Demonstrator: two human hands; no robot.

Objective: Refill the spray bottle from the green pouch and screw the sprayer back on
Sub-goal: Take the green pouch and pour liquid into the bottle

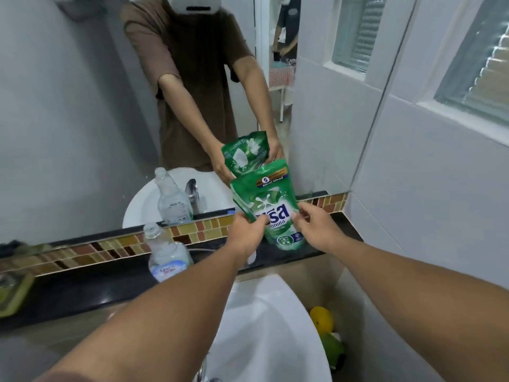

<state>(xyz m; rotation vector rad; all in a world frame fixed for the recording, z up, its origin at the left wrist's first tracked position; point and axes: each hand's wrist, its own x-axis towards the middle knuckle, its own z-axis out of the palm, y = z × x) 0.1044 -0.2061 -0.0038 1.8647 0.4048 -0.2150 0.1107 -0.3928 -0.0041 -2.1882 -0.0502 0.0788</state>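
The green pouch point(268, 201) stands upright on the black ledge point(82, 282) below the mirror. My left hand point(248, 232) grips its left side and my right hand point(316, 230) grips its right side. The clear spray bottle point(165, 255) stands on the ledge left of the pouch, its neck bare with no sprayer on it. I do not see the sprayer head.
The white sink basin point(261, 326) lies below my arms, with the tap at the bottom edge. A mirror point(82, 106) on the wall reflects me, the pouch and the bottle. Yellow and green objects point(325, 329) sit right of the basin. A green dish point(13, 293) rests far left.
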